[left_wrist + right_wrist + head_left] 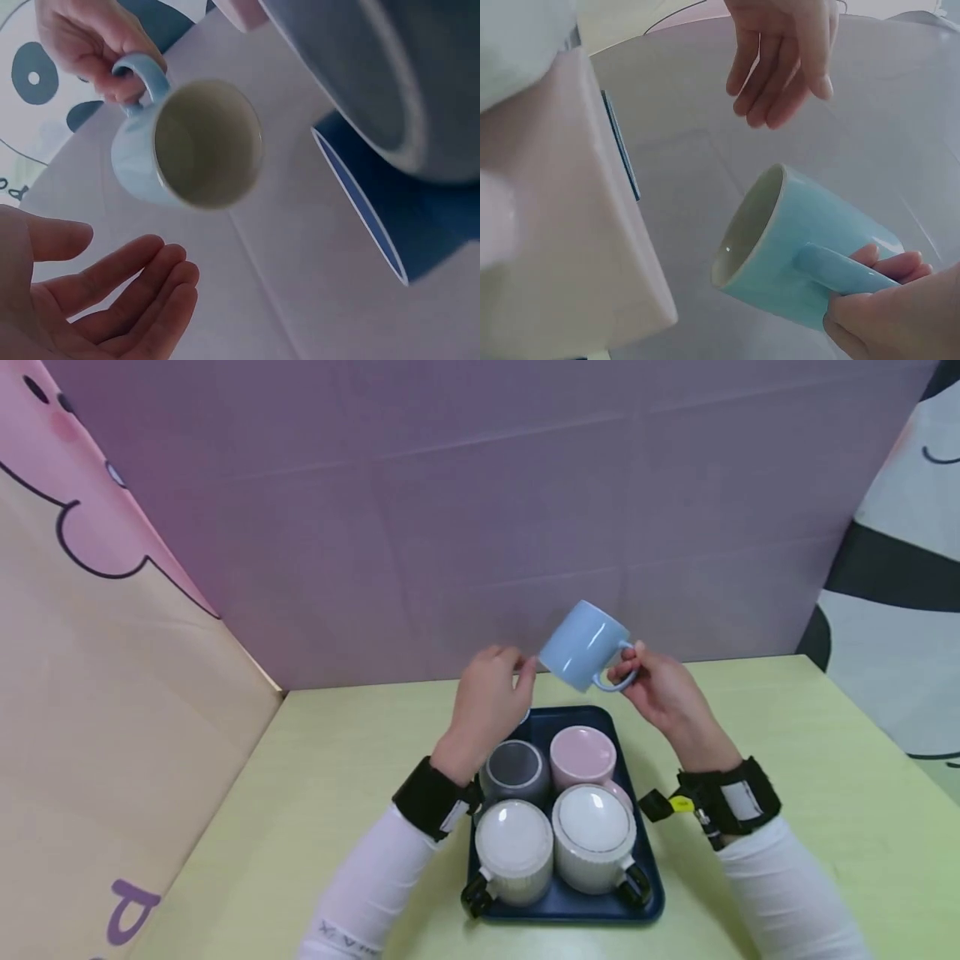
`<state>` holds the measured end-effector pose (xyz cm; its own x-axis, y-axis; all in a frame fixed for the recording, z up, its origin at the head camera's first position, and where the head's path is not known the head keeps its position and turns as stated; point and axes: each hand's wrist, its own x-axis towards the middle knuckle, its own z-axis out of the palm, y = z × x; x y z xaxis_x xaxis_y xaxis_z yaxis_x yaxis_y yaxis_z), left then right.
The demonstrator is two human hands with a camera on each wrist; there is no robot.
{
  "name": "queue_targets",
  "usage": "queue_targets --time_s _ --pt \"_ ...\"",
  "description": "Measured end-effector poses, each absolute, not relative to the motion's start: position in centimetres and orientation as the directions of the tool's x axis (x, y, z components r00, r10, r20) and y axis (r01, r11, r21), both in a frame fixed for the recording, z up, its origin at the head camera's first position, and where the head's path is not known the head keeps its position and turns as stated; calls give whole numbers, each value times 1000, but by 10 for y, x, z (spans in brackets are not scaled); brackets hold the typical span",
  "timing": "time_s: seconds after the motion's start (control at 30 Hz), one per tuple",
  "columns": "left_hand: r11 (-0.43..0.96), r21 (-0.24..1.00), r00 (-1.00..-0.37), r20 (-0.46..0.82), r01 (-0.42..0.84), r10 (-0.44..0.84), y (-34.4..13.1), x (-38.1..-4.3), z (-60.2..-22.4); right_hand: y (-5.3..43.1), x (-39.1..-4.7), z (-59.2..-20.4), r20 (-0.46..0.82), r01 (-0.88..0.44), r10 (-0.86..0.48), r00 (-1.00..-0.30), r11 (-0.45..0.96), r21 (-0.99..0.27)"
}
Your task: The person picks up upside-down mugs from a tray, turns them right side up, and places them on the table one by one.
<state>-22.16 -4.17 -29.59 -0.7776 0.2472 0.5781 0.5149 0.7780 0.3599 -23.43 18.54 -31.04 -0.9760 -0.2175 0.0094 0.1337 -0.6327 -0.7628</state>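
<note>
A light blue mug [583, 646] is held by its handle in my right hand [663, 693], raised above the far end of a dark blue tray [651, 868]. The mug is tilted, its pale mouth facing the left side and downward. My left hand [491, 703] hovers just left of the mug. In the left wrist view the left hand [112, 292] has loosely bent fingers around nothing, apart from the mug [135, 161]. Both the mug [810, 240] and the gripping right hand [900, 307] show in the right wrist view.
On the tray stand a grey mug [514, 768], a pink mug [582, 753] and two cream mugs with black handles, the left one [514, 847] beside the right one [594, 835]. A dark blue piece with a pale rim [405, 217] is partly hidden. A purple-grey backdrop [480, 543] rises behind the table.
</note>
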Motion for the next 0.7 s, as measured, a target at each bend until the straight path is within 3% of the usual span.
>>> queue_targets --time_s 0.7 --pt "717 536 -887 370 445 275 4 -211 -283 177 -228 -293 96 140 -227 -969 -827 -545"
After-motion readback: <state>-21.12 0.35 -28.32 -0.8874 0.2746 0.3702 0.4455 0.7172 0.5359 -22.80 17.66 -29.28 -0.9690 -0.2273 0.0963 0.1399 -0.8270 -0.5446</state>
